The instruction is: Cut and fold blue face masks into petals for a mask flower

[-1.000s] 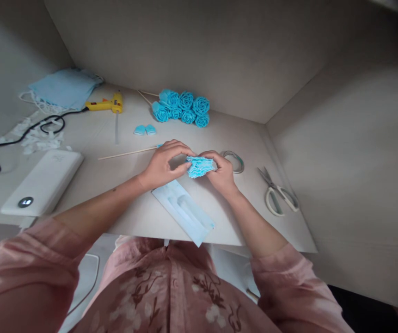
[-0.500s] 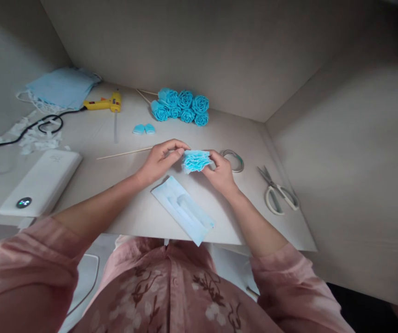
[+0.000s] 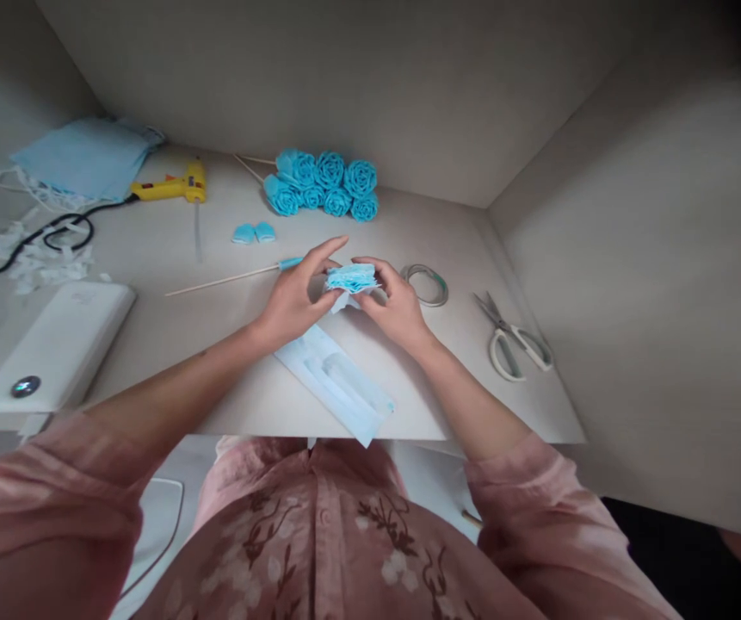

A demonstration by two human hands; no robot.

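Note:
Between my two hands is a thick stack of blue, ruffle-edged mask-fabric pieces point(image 3: 352, 277), held above the table. My right hand point(image 3: 397, 308) grips its right side, thumb below and fingers behind. My left hand point(image 3: 299, 297) pinches its left side with the thumb low in front, while the index finger points up and away. Just beyond my left hand lies a thin wooden stick point(image 3: 221, 281) with a blue piece point(image 3: 290, 263) at its end. A flat light-blue face mask point(image 3: 341, 383) without ear loops lies below my hands.
Behind are several blue fabric roses point(image 3: 330, 170) on sticks and two small blue pieces point(image 3: 254, 232). Leftward are a yellow glue gun point(image 3: 182, 182), stacked masks point(image 3: 86, 159), white scraps point(image 3: 47, 258) and a power bank point(image 3: 60, 344). Rightward are a wire coil point(image 3: 444, 288) and scissors point(image 3: 505, 331).
The ruffled stack has tilted, its layers now facing more upward. My left index finger has lifted and its thumb moved under the stack's front. The blue tip of the stick has come into sight.

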